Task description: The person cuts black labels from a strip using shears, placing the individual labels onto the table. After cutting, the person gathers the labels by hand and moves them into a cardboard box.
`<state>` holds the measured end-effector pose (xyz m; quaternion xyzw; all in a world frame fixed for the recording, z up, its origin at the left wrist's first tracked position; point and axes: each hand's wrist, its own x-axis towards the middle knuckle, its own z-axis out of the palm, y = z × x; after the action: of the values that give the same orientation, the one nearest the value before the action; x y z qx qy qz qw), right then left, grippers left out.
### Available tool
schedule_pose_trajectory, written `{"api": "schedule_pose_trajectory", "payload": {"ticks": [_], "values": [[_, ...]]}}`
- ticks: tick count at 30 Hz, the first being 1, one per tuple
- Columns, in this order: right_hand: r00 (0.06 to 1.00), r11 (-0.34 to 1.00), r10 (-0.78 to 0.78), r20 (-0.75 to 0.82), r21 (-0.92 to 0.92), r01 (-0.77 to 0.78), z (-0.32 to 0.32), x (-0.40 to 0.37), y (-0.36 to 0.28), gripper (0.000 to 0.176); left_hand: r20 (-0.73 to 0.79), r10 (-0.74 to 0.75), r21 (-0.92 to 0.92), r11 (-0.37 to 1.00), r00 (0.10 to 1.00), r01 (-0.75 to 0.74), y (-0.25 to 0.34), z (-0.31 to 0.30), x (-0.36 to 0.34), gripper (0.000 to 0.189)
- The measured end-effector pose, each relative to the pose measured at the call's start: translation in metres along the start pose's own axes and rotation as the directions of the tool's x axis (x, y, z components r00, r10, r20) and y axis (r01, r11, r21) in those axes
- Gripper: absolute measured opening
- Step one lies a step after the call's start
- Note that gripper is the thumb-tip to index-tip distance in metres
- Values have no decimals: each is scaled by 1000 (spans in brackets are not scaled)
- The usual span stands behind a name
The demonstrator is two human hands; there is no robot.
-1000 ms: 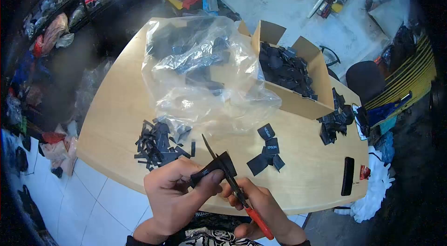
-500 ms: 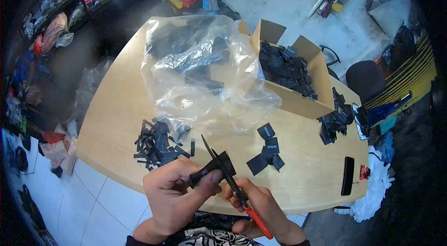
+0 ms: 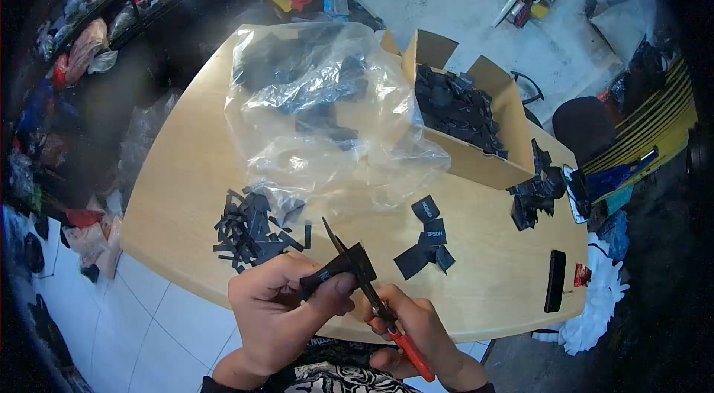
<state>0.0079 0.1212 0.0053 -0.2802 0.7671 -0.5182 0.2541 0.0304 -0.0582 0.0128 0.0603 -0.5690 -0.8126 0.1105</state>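
Observation:
Near the table's front edge, my left hand (image 3: 286,311) pinches a black label piece (image 3: 324,276) between thumb and fingers. My right hand (image 3: 416,326) is closed round the red handles of the scissors (image 3: 405,352), whose blades point up and left across the black piece. To the left lies a heap of black scraps (image 3: 256,233). A few black squares (image 3: 434,232), some with white EPSON lettering, rest right of the blades.
A clear plastic bag (image 3: 312,110) with dark pieces inside covers the table's middle. Beside it stands a cardboard box (image 3: 476,162) full of black pieces. Further right are a black pile (image 3: 532,196), a phone (image 3: 576,192) and a black bar (image 3: 554,281).

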Motion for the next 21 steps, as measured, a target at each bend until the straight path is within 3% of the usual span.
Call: {"api": "schedule_pose_trajectory", "payload": {"ticks": [21], "values": [[996,998,-49,-71,-50,46,7,0,0,51,5,-6,-97,995,1000,7,-2,-2,-1,9]]}}
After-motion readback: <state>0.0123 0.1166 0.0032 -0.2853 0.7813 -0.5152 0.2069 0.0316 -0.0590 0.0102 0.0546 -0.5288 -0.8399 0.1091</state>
